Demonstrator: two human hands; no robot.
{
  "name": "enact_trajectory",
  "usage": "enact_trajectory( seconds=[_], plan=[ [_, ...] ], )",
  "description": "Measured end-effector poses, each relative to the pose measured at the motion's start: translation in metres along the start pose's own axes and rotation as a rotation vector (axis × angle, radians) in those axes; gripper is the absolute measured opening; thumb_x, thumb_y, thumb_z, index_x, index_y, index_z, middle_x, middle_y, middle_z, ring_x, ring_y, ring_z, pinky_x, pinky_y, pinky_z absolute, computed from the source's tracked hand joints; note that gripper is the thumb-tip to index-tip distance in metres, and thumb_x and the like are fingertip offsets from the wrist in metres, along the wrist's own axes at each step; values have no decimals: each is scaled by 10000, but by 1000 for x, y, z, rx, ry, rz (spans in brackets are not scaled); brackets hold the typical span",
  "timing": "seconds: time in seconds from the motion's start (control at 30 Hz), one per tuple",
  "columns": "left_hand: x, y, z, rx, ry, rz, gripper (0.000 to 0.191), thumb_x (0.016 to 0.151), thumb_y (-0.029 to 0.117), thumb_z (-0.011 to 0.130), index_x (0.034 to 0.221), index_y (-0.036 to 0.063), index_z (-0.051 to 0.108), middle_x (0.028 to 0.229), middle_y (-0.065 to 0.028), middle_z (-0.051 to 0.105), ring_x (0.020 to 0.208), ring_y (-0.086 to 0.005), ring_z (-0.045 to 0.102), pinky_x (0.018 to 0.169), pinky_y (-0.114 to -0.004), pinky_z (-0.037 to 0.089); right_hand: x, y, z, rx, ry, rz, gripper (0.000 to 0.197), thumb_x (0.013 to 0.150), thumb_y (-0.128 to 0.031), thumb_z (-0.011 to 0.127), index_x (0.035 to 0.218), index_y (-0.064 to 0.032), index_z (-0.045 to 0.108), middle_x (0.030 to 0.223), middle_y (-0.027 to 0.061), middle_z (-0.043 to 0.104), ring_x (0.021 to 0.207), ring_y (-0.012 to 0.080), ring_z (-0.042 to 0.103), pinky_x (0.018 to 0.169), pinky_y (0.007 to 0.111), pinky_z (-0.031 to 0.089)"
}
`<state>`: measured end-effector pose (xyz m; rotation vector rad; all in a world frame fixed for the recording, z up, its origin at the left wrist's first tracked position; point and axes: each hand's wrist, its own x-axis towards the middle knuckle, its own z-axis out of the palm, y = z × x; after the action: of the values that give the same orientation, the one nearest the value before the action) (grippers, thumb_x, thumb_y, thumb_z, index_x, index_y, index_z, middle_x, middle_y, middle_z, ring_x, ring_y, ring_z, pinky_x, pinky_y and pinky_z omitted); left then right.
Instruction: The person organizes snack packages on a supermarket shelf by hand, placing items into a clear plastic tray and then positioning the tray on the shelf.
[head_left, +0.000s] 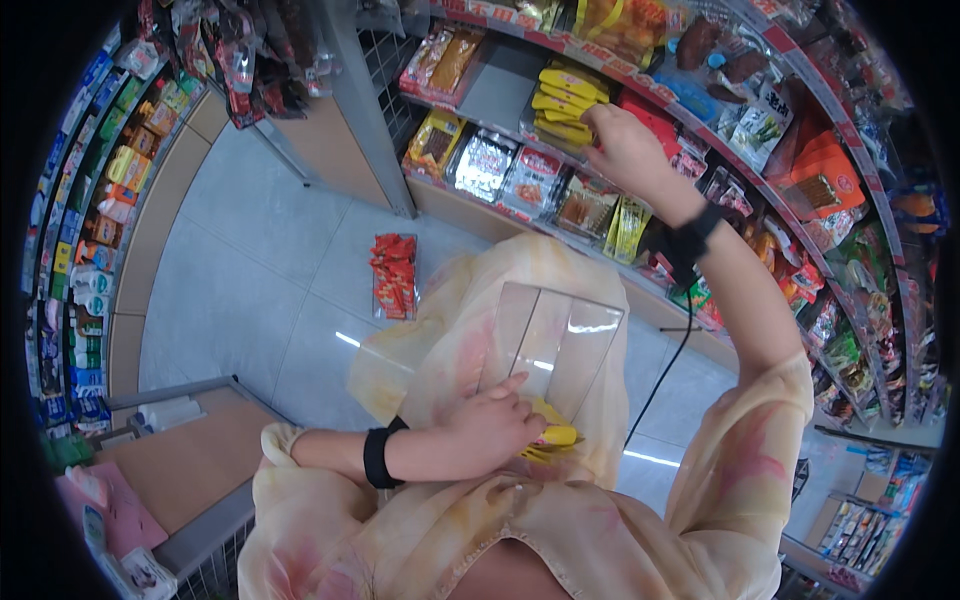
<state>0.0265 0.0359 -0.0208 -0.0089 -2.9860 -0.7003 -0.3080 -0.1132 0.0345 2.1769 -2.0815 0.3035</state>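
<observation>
A clear plastic box lies across my lap, over the pale flowered skirt. My left hand is curled over several yellow packets at the box's near end, its index finger stretched forward. On the shelf ahead, a stack of similar yellow packets stands in a row. My right hand reaches to the right end of that stack, fingertips against the packets. Whether it grips one is hidden by the fingers. Both wrists wear black bands.
A clear tray of red packets sits on the tiled floor. Snack shelves curve along the front and right. A bare grey shelf section lies left of the yellow stack. A black cable hangs from my right wrist. More stocked shelves line the left.
</observation>
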Motion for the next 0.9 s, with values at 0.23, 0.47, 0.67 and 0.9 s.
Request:
enact_trajectory(
  seconds=[0.23, 0.47, 0.67, 0.9],
  plan=[
    [-8, -10, -7, -35, 65, -28, 138, 879, 199, 510, 940, 100, 584, 748, -40, 585, 800, -186, 630, 1124, -389, 282, 63, 19, 47, -234, 17, 77, 795, 675, -308, 795, 1324, -31, 430, 1191, 142, 543, 1122, 308, 540, 906, 412, 466],
    [-9, -17, -8, -58, 49, -51, 159, 891, 217, 522, 965, 96, 591, 773, -30, 578, 825, -177, 624, 1115, -381, 295, 77, 16, 56, -300, -133, 116, 852, 687, -322, 755, 1382, -34, 355, 1242, 180, 517, 1137, 331, 543, 928, 438, 456],
    [-7, -20, -6, -101, 61, -44, 197, 903, 235, 521, 1010, 88, 596, 807, -42, 585, 881, -188, 622, 1106, -380, 305, 104, 31, 64, -233, 38, 212, 529, 749, -324, 726, 1105, -37, 461, 855, 168, 664, 833, 331, 665, 694, 438, 543],
    [-4, -18, -9, -86, 30, -61, 241, 841, 200, 537, 1052, 92, 584, 856, -29, 587, 887, -170, 618, 1073, -359, 337, 114, 40, 84, -318, -25, 174, 594, 777, -225, 697, 1280, -65, 423, 1001, 155, 662, 958, 321, 645, 808, 407, 521]
  ],
)
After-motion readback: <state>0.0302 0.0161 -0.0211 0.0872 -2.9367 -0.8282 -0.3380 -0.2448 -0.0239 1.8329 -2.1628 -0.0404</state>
